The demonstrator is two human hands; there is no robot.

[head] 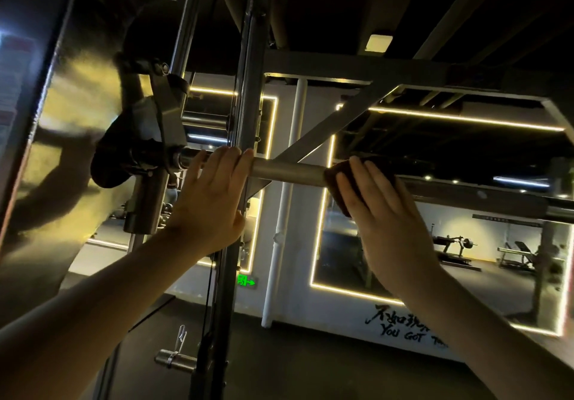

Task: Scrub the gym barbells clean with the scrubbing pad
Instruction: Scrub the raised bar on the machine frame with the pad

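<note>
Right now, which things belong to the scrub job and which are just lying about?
Job: barbell, scrubbing pad, left hand gripping the bar, right hand pressing the pad on it.
Idle: peg with spring clip, green exit sign, distant benches.

Both arms reach up: left hand [211, 201] curls over the barbell [289, 171], right hand [391, 222] presses flat-fingered (thumb hidden).
</note>
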